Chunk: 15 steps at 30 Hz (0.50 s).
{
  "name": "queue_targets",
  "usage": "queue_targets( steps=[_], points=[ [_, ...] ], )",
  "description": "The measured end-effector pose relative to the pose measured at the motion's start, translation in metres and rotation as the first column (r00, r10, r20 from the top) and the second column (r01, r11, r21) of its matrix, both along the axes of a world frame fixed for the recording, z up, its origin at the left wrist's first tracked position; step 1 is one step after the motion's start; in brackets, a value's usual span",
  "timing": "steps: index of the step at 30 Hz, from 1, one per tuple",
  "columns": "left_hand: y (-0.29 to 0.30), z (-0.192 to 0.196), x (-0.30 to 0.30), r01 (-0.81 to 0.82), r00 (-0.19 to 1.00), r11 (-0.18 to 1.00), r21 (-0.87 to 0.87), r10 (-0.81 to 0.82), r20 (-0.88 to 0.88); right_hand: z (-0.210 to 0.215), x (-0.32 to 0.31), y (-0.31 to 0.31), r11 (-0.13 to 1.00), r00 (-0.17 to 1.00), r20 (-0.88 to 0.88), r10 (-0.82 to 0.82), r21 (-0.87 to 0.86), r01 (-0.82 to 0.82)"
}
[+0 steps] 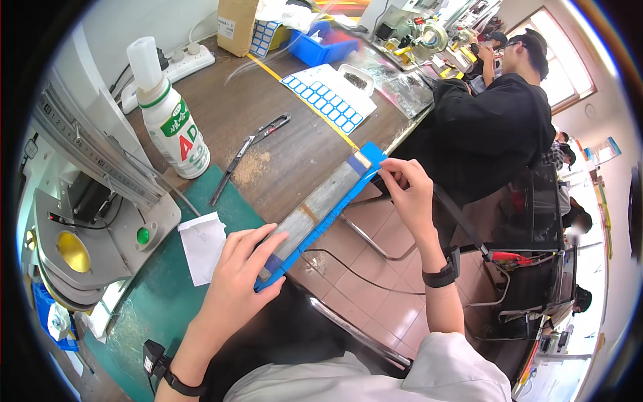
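A long grey metal-looking bar with a blue edging strip lies aslant along the table's front edge. My left hand grips its near end, fingers over the top and thumb against the blue side. At the far end, beside a blue flap, my right hand has thumb and forefinger pinched together. A thin pale line shows by those fingertips, too small to name. Left of the bar, a utility knife rests on the table with crumbs next to it. A torn piece of white paper lies near my left hand.
A white bottle stands at the left on a green mat, near a grey machine. Beyond are a label sheet, a blue bin and a cardboard box. A person in black sits at the right.
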<state>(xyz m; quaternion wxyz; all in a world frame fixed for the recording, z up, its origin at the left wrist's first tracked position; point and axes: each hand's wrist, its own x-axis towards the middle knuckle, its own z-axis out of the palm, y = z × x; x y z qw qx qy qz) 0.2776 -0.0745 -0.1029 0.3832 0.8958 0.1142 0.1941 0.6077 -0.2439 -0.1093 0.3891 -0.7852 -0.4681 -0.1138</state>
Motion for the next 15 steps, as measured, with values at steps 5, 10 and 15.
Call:
queue_targets(
  steps=[5,10,15],
  points=[
    [0.0,-0.003,-0.001,-0.003,1.0,1.0,-0.012,0.003,0.005,0.005,-0.001,0.004,0.997,0.991,0.13,0.037,-0.067,-0.028],
    [0.0,-0.001,-0.002,-0.005,1.0,1.0,0.016,0.005,0.008,0.006,-0.004,0.004,0.991,0.981,0.189,0.033,-0.133,-0.008],
    [-0.002,-0.002,-0.002,-0.011,1.0,1.0,0.014,0.011,0.016,-0.015,-0.001,0.0,0.994,0.98,0.201,-0.008,-0.107,0.03]
  ],
)
